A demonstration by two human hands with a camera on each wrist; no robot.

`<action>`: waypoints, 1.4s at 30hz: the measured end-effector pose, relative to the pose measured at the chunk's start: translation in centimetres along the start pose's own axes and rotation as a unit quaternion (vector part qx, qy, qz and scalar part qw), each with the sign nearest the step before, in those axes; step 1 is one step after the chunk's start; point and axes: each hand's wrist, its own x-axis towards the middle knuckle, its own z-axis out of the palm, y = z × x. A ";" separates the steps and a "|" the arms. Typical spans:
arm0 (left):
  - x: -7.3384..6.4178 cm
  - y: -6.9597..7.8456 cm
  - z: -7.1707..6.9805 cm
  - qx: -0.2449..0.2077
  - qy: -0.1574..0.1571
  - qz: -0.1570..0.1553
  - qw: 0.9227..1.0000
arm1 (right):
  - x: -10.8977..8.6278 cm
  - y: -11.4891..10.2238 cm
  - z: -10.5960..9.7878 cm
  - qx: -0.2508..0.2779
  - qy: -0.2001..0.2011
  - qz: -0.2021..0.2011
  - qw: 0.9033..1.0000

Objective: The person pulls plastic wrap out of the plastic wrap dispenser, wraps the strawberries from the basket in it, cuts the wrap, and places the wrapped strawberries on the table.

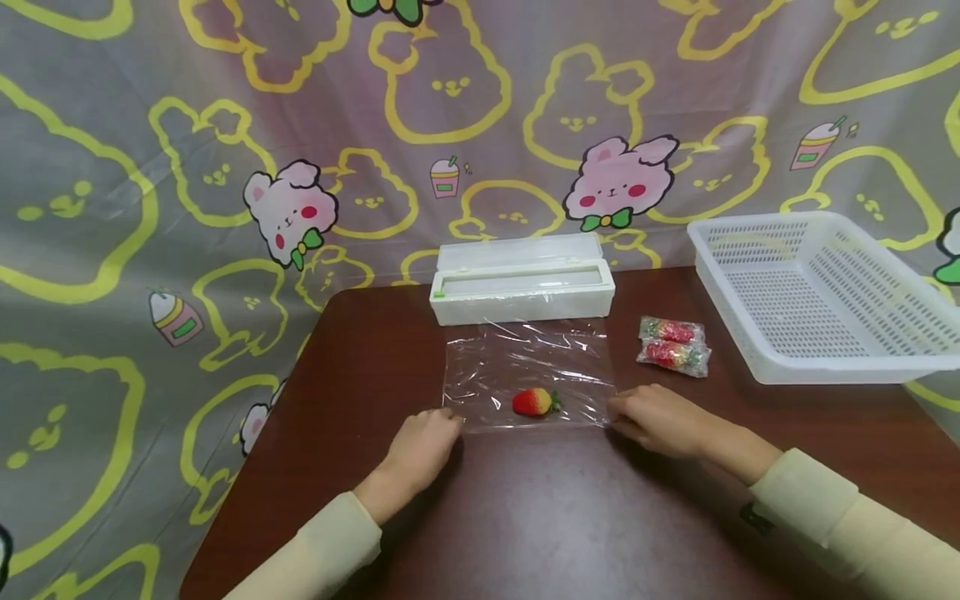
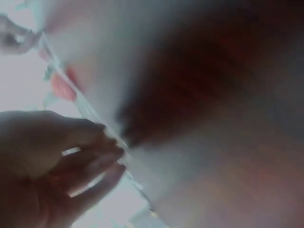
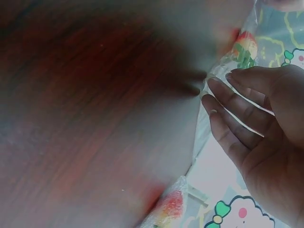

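A sheet of clear plastic wrap [image 1: 480,367] lies spread on the table, its far side reaching the white wrap dispenser box [image 1: 522,306], whose lid stands up. On the sheet, close to its near edge, rests a red and yellow strawberry [image 1: 532,402] with green leaves. My left hand [image 1: 423,446] pinches the near left corner of the wrap. At the near right corner my right hand [image 1: 660,419] pinches the same edge between thumb and fingers. The strawberry [image 2: 63,87] shows blurred beyond my left fingers in the left wrist view.
Two film-wrapped strawberries [image 1: 673,345] lie right of the sheet. A white perforated basket [image 1: 817,367] stands at the table's right side. Behind the dark brown table [image 1: 540,517] hangs a patterned cloth [image 1: 480,100]. A small dark object [image 1: 756,517] lies near the right sleeve.
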 end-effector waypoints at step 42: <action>3.2 -5.6 1.4 -0.347 -0.055 -0.229 0.908 | 2.9 4.6 -0.1 0.154 -0.029 0.172 0.973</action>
